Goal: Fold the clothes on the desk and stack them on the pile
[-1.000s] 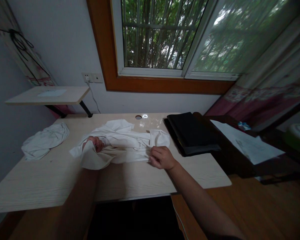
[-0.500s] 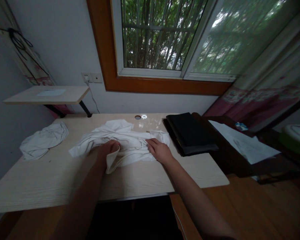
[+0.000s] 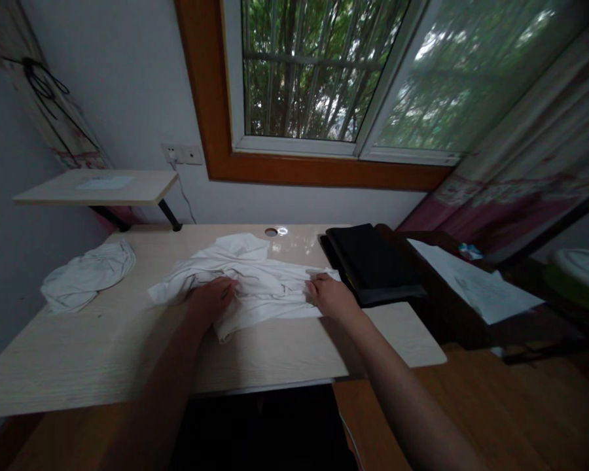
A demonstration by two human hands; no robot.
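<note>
A crumpled white garment lies across the pale desk in front of me; its exact kind is hard to make out among the folds. My left hand has its fingers curled into the near left part of the fabric, and a loose edge hangs down beside it toward me. At the right end of the garment, my right hand grips the cloth with bent fingers, pulling it fairly straight. Further left, apart from both hands, sits a second bunched white cloth.
A black folder or case lies on the desk right of my right hand. A small raised shelf stands at the back left. Beyond the desk's right side are a dark surface with a white sheet of paper. A window is behind.
My right hand has moved right, drawing the garment's right end along with it. The whole garment has shifted slightly right, and the raised edge near my left hand has dropped lower.
</note>
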